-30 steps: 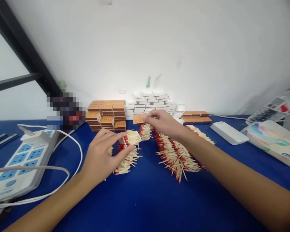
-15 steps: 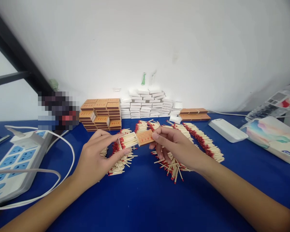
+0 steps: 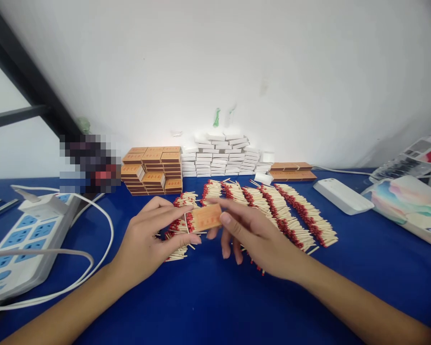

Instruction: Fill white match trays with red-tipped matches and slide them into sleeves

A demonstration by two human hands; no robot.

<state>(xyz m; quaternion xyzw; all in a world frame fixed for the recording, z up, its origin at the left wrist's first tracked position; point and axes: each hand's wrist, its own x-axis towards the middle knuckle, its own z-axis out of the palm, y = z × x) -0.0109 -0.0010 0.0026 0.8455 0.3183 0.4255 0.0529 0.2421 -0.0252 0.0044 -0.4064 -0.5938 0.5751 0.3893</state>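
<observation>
Both my hands meet over the blue table (image 3: 215, 306). My left hand (image 3: 149, 242) pinches a white matchbox tray full of red-tipped matches (image 3: 187, 222) between thumb and fingers. My right hand (image 3: 253, 232) grips an orange matchbox sleeve (image 3: 207, 217), which covers most of the tray; only the tray's left end shows. Rows of loose red-tipped matches (image 3: 290, 218) lie under and to the right of my hands, and a smaller pile (image 3: 177, 242) lies under my left hand.
Stacks of orange matchboxes (image 3: 153, 170), white trays (image 3: 219, 155) and flat orange sleeves (image 3: 290, 171) line the wall. A white power strip (image 3: 17, 244) with cables lies left. A white oblong device (image 3: 341, 196) and a colourful packet (image 3: 409, 206) lie right.
My right hand brought the orange sleeve from the back of the table to the tray in my left hand, and the sleeve now covers most of the tray.
</observation>
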